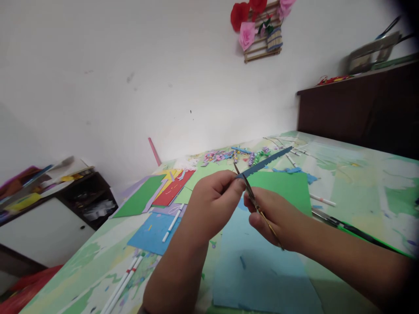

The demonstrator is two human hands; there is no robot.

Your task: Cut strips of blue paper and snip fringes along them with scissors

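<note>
My left hand (pixel 218 198) pinches the near end of a dark blue paper strip (pixel 268 162), whose lower edge is cut into a fringe. The strip points up and to the right, away from me. In my right hand (pixel 278 216) is a pair of scissors (pixel 258 208), gold at the handles, with the blades parted around the strip close to my left fingertips. Below both hands lies a light blue sheet (pixel 262 270) with a small blue scrap (pixel 242 262) on it. A green sheet (pixel 288 187) is behind my right hand.
White sticks (pixel 173 223) lie on sheets and the tablecloth (pixel 88 266). Red paper (pixel 173 188), a green sheet (pixel 140 196) and blue paper (pixel 153 233) are at left. Curled paper bits (pixel 219 155) lie near the wall. A black-and-green cutter (pixel 353 231) lies at right.
</note>
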